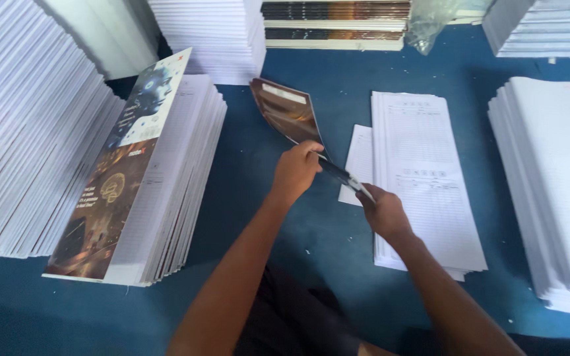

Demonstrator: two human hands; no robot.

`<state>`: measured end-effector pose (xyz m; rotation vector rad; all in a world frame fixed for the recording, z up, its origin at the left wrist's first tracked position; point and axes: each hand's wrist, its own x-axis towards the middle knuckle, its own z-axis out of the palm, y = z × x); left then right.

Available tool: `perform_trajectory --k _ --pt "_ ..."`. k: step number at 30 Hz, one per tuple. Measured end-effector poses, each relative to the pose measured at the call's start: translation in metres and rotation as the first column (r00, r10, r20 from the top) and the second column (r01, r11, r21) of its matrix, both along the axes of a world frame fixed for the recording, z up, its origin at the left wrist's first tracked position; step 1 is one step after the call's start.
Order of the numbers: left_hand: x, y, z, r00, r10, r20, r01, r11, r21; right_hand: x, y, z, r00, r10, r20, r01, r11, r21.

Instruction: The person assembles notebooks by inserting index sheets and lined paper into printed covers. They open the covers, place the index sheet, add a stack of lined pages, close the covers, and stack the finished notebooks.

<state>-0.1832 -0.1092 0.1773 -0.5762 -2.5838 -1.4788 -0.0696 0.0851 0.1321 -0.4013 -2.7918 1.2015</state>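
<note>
Both hands hold one glossy printed cover sheet, brown and dark, seen nearly edge-on and raised above the blue table. My left hand grips its middle edge. My right hand pinches its near end, just over a stack of lined white pages. A single white sheet sticks out from under that stack to the left.
At left a tall stack of pages carries a printed cover on top. More white stacks stand far left, far right and along the back. Printed covers and a crumpled plastic bag lie at the back.
</note>
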Motion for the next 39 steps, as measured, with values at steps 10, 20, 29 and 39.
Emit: perform_trajectory --k 10,20,29,39 --pt "-0.013 0.032 0.006 0.956 0.081 -0.282 -0.21 0.861 -0.463 0.022 0.108 0.017 0.968 0.061 0.242 -0.073 0.997 0.039" --pt "-0.012 0.068 0.024 0.862 -0.355 -0.362 0.034 0.754 -0.657 0.042 0.175 -0.005 0.99 -0.138 -0.003 0.13 0.939 -0.317" --pt "0.008 0.094 0.06 0.831 -0.476 -0.287 0.15 0.69 -0.709 0.031 0.187 -0.005 0.922 -0.385 -0.031 0.347 0.861 -0.371" --pt "0.016 0.113 0.008 0.888 -0.383 -0.255 0.136 0.748 -0.649 0.021 0.189 -0.001 0.889 -0.451 0.074 0.451 0.839 -0.306"
